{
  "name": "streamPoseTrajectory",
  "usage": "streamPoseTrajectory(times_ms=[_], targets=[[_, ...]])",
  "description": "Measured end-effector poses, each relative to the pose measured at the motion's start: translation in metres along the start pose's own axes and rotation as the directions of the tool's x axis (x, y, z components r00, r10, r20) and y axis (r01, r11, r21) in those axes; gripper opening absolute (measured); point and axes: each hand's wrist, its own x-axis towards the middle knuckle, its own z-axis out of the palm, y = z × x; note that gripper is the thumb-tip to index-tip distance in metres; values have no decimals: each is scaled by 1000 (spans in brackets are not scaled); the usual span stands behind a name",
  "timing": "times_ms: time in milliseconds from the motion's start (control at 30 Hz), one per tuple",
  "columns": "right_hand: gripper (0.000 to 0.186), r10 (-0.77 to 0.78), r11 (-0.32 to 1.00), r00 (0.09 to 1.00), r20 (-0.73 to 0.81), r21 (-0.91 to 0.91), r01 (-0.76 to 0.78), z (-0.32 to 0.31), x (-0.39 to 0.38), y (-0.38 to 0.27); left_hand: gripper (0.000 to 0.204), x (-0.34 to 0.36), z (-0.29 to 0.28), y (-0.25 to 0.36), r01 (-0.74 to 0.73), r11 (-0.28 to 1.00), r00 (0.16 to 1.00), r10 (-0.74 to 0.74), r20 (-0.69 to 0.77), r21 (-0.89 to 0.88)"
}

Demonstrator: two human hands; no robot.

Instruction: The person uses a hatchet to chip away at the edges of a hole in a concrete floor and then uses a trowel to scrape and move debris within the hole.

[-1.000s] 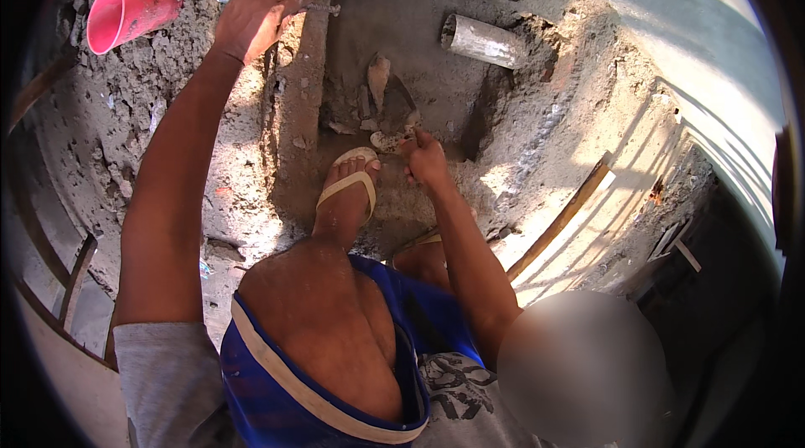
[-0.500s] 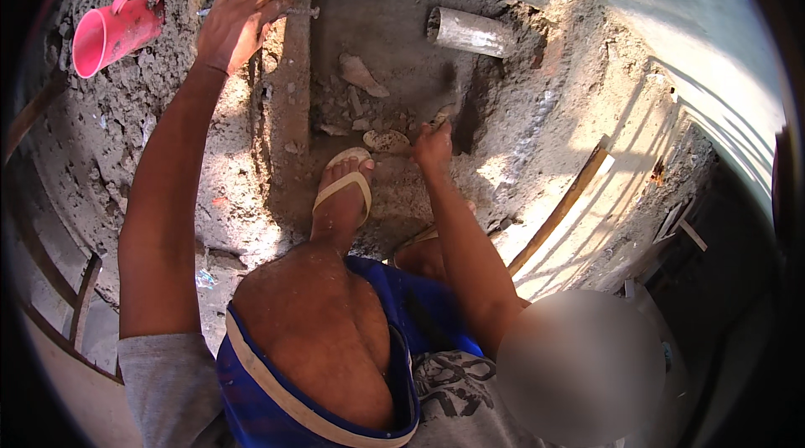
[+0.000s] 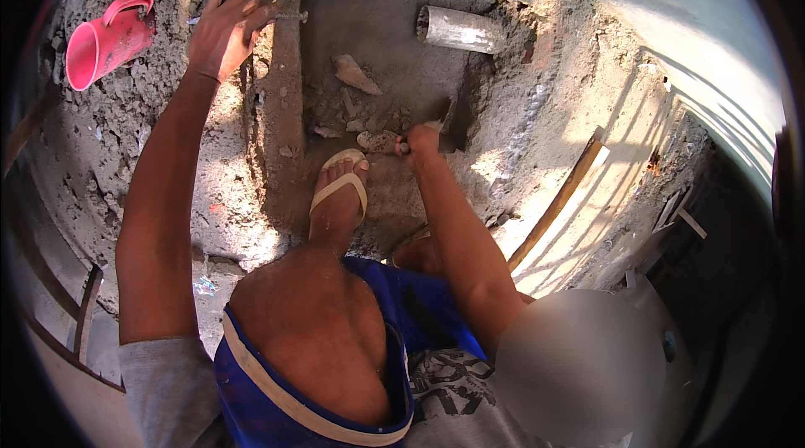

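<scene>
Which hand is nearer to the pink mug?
Left. The left hand is just right of the pink mug, not touching it; the right hand is much farther right and closer to the body, beyond the sandalled foot.

Hand tool (image 3: 450, 117): dark flat blade, handle gripped in right hand (image 3: 423, 141), low in pit (image 3: 369, 16). Thin rod (image 3: 293, 16): rough-surfaced, lying crosswise at pit's left rim, beneath left hand (image 3: 225, 33).

right hand (image 3: 424, 145): gripping tool (image 3: 436, 124) | left hand (image 3: 222, 36): at ledge (image 3: 285, 96)
</scene>
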Motion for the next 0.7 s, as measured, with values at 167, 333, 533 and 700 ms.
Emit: streamPoseTrajectory(times_ms=[167,333,533,700], targets=[[10,7,994,986,169,-110,12,3,-54,12,44,-8,0,-5,3,1000,999,-4,36,25],[13,-20,982,995,-100,183,38,-3,-6,-8,40,2,0,-2,-77,997,996,77,-45,-12],[13,369,878,849,379,157,-452,25,-26,-2,38,-5,3,-5,-54,996,998,55,-16,68],[23,-201,324,898,392,-838,438,-65,-41,-51,39,-5,10,-7,-49,997,997,53,-61,60]])
